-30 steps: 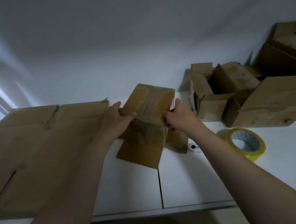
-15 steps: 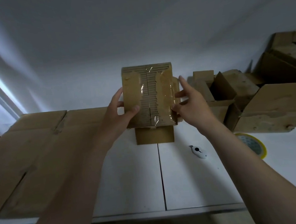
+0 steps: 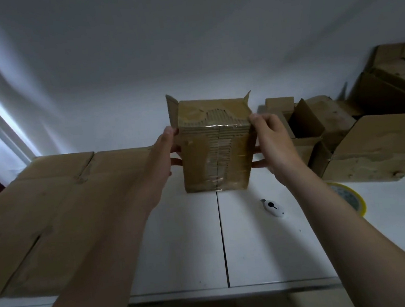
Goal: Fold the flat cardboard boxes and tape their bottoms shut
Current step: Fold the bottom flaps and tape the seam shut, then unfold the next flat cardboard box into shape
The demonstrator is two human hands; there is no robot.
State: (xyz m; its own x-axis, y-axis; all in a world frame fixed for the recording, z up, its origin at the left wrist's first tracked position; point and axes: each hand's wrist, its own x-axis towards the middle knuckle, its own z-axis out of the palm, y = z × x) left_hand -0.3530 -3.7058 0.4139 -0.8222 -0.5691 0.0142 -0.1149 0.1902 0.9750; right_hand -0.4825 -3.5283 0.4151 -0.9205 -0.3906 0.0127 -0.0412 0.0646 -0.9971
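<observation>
One folded box (image 3: 215, 157) is held over the table (image 3: 180, 242), taped bottom toward the camera, left hand (image 3: 164, 154) and right hand (image 3: 272, 141) gripping its sides with curled fingers (image 3: 258, 164). Flat cardboard (image 3: 53, 205) at left awaits folding; finished boxes (image 3: 369, 147), tape roll (image 3: 349, 196) and cutter (image 3: 273, 208) lie right. No writing is legible.

One held box (image 3: 215, 152), one tape roll (image 3: 349, 197), one cutter (image 3: 273, 208) (stacked boxes (image 3: 374, 146) uncountable)

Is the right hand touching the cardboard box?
Touching. The head view shows the right hand gripping the right edge of the cardboard box, with its thumb and fingers curled round that edge and no gap between them.
</observation>
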